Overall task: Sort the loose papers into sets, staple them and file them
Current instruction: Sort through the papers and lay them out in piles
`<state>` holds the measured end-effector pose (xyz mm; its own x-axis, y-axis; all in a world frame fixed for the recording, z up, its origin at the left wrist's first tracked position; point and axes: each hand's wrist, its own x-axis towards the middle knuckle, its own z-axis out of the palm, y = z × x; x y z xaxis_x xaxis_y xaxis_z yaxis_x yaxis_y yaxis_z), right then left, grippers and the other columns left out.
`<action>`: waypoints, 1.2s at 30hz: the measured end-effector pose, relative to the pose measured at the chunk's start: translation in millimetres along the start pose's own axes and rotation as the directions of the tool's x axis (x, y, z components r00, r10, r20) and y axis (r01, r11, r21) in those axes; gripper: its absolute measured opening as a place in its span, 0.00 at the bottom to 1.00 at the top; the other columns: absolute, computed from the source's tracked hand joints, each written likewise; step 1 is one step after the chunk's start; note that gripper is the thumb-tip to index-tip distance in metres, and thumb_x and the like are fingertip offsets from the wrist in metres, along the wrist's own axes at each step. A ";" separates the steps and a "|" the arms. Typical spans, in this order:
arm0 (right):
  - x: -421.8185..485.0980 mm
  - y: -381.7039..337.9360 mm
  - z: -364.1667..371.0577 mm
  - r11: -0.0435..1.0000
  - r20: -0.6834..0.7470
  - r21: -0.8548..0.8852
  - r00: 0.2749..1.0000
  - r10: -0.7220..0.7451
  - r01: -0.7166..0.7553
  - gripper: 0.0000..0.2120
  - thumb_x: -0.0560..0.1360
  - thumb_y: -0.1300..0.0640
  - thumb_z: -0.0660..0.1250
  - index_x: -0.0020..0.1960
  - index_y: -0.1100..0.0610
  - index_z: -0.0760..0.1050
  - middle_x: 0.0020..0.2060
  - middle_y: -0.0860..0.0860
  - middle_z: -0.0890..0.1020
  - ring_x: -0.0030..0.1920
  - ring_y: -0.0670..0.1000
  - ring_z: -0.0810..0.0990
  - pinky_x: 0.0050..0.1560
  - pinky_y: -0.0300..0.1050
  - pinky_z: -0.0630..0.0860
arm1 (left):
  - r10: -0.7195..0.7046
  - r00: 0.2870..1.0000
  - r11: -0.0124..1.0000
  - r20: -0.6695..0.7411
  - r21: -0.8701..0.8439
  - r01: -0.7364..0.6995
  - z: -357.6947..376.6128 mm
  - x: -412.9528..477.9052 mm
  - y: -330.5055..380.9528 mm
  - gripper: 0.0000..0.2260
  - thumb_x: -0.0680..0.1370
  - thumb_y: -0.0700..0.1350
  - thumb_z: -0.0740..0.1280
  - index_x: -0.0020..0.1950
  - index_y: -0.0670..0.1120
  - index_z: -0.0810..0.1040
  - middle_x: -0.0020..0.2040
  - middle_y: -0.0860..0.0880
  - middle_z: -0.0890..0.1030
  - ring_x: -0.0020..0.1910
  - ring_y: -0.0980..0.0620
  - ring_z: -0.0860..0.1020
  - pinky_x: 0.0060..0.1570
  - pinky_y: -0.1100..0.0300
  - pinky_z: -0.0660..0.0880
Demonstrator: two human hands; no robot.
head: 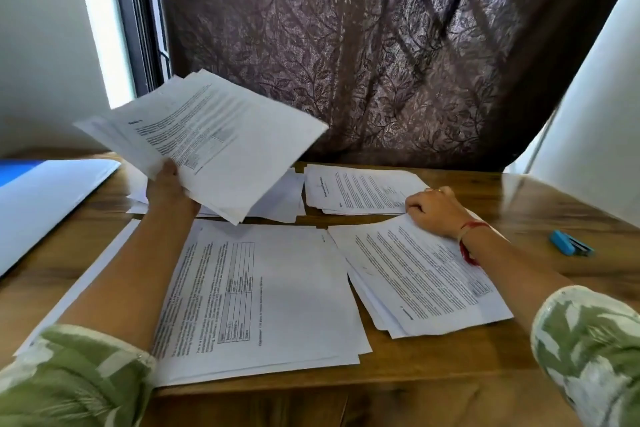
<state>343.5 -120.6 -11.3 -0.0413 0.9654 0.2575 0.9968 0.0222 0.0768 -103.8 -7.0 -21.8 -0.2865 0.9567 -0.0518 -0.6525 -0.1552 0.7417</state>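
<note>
My left hand (169, 189) grips a thick sheaf of printed papers (214, 135) and holds it up above the back left of the wooden table (450, 354). My right hand (436, 210) rests with curled fingers on the top edge of a paper pile (419, 274) at the right. A larger pile with a printed table (263, 295) lies in front of me. Another pile (356, 189) lies at the back, and more sheets (280, 201) sit under the raised sheaf. A blue stapler (569, 243) lies on the table at the far right.
A white and blue folder (45, 194) lies at the left edge of the table. A dark patterned curtain (363, 55) hangs behind the table, with a window frame (138, 17) to its left. Bare wood shows around the stapler and along the front edge.
</note>
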 end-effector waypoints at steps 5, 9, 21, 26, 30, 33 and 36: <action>9.0 -32.4 -11.1 0.899 -0.261 0.434 0.963 0.063 0.058 0.15 0.79 0.46 0.55 0.52 0.52 0.77 0.48 0.45 0.76 0.51 0.45 0.72 0.61 0.51 0.66 | -0.056 0.990 0.997 0.132 0.050 0.050 10.7 -20.8 -4.7 0.20 0.78 0.51 0.66 0.69 0.47 0.73 0.61 0.47 0.80 0.57 0.46 0.80 0.55 0.46 0.78; 31.3 -94.8 -49.2 0.345 -0.049 0.938 0.968 0.247 -0.041 0.20 0.80 0.41 0.55 0.56 0.55 0.77 0.48 0.50 0.80 0.49 0.49 0.78 0.51 0.44 0.74 | -0.010 0.960 0.982 0.280 0.184 -0.044 26.3 -52.7 -9.5 0.17 0.79 0.47 0.66 0.66 0.43 0.74 0.59 0.44 0.81 0.53 0.46 0.81 0.49 0.53 0.79; 32.3 -137.9 -31.9 0.170 0.050 0.978 0.922 0.384 -0.124 0.11 0.67 0.59 0.78 0.41 0.57 0.76 0.45 0.55 0.84 0.43 0.52 0.81 0.46 0.45 0.78 | -0.092 0.899 0.974 0.428 0.228 -0.009 30.3 -73.4 -3.8 0.09 0.79 0.45 0.65 0.58 0.45 0.78 0.49 0.46 0.85 0.44 0.48 0.84 0.37 0.55 0.81; 39.3 -135.3 -29.4 0.147 0.035 0.983 0.895 0.444 -0.111 0.12 0.75 0.58 0.70 0.35 0.59 0.73 0.36 0.55 0.79 0.38 0.52 0.75 0.41 0.45 0.74 | -0.094 0.915 0.976 0.393 0.220 0.006 27.5 -65.3 -6.4 0.08 0.79 0.45 0.65 0.58 0.47 0.78 0.51 0.45 0.84 0.44 0.48 0.84 0.37 0.53 0.82; 38.0 -129.8 -36.5 0.290 -0.130 0.956 0.831 0.540 -0.038 0.10 0.79 0.60 0.63 0.41 0.62 0.77 0.37 0.51 0.77 0.41 0.50 0.74 0.40 0.42 0.71 | -0.060 0.940 0.986 0.337 0.168 0.002 29.4 -66.0 -5.6 0.04 0.80 0.43 0.64 0.52 0.48 0.77 0.40 0.51 0.85 0.37 0.53 0.84 0.31 0.58 0.80; 37.7 -117.0 -40.5 0.235 -0.136 0.971 0.723 0.677 -0.037 0.12 0.79 0.65 0.55 0.57 0.66 0.75 0.48 0.55 0.76 0.49 0.52 0.74 0.48 0.42 0.70 | -0.046 0.954 0.989 0.295 0.147 0.002 27.2 -65.1 -3.8 0.04 0.80 0.43 0.65 0.52 0.49 0.77 0.44 0.50 0.84 0.39 0.53 0.83 0.31 0.60 0.79; 33.9 -104.5 -35.3 -0.079 0.061 0.997 0.674 0.736 -0.003 0.16 0.77 0.68 0.52 0.58 0.61 0.74 0.54 0.57 0.78 0.52 0.55 0.77 0.54 0.48 0.76 | -0.058 0.954 0.987 0.294 0.159 0.011 24.3 -63.1 -5.0 0.04 0.80 0.44 0.65 0.53 0.50 0.77 0.49 0.49 0.82 0.41 0.53 0.83 0.32 0.60 0.80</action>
<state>235.5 -99.3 23.5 0.7102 0.6827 0.1718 -0.0108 0.2545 -0.9670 -65.4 -60.5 -6.0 -0.0292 0.9941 0.1044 -0.5354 -0.1037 0.8382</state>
